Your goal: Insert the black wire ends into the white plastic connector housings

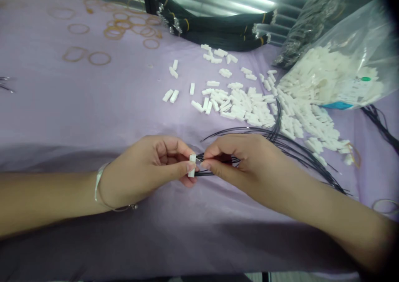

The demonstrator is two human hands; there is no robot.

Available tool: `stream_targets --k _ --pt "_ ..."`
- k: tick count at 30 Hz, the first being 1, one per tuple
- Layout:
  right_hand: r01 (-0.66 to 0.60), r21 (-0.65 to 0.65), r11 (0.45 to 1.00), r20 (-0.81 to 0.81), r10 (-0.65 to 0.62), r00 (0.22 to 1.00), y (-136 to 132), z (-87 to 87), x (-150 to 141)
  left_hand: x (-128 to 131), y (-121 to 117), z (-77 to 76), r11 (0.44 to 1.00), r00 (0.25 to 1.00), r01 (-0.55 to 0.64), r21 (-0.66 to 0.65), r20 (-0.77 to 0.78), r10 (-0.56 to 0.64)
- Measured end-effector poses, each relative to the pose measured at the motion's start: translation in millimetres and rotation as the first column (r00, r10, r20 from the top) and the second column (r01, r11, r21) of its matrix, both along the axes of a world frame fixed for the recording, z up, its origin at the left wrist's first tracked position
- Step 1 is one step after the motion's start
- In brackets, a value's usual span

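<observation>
Between the thumb and fingers of my left hand [156,159] is a white connector housing [192,165], held upright. Several black wires [204,173] run from its right side. My right hand [240,155] pinches a black wire close to the housing, its thumb and forefinger near the housing's right face. Whether that wire's tip is inside the housing I cannot tell. More loose black wires [307,153] pass under and behind my right hand, spreading to the right over the cloth.
White housings [249,105] lie heaped beyond my hands, spilling from a clear plastic bag [346,74] at the right. Bundles of black wires [215,28] lie at the back edge. Yellowish rubber bands [120,24] are scattered on the purple cloth [124,95] at the upper left.
</observation>
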State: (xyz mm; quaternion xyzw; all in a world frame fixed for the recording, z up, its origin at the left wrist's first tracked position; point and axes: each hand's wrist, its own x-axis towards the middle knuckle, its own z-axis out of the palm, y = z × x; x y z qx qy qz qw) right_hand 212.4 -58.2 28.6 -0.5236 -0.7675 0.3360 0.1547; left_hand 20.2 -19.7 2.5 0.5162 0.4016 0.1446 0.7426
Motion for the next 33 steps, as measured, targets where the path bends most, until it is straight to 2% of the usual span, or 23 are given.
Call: stream_targets --k 6,10,13,18,23,27,29,31,33 --pt "0.067 0.013 0.998 -0.016 -0.066 0.998 -3 -3.7 -4 -3 -3 -1.0 1.000 1.000 -0.006 0.004 0.028 0.005" --pt "0.130 -0.060 0.990 -0.148 -0.138 0.979 -3 -4.2 -3 -3 -3 -1.6 1.000 0.999 -0.012 -0.004 0.033 0.013" --pt "0.090 -0.115 0.989 -0.227 -0.115 0.967 -2 -3.5 0 -1 -2 -0.6 1.000 0.999 -0.019 0.000 0.034 0.019" --pt "0.094 -0.045 0.995 -0.249 -0.102 0.963 -2 -2.4 1 0 -3 1.4 0.999 1.000 -0.017 -0.035 0.024 0.018" --pt "0.150 0.052 0.987 -0.144 -0.142 0.979 -7 -7.2 -5 -1 -4 1.0 0.999 1.000 -0.011 -0.040 0.002 0.011" --pt "0.118 0.111 0.987 -0.098 -0.108 0.989 -7 -6.0 -5 -2 -7 1.6 1.000 1.000 -0.005 -0.023 -0.010 0.004" --pt "0.077 0.132 0.988 -0.077 -0.067 0.995 -2 -1.8 -1 -2 -9 1.1 1.000 1.000 0.019 0.025 -0.003 -0.019" --pt "0.046 0.225 0.973 -0.022 -0.042 0.999 7 1.5 8 -3 -11 -0.7 0.984 0.998 0.060 0.170 -0.021 -0.058" --pt "0.007 0.342 0.940 0.054 -0.027 0.998 19 0.4 17 -4 -12 -3.1 0.908 0.991 0.133 0.397 -0.058 -0.120"
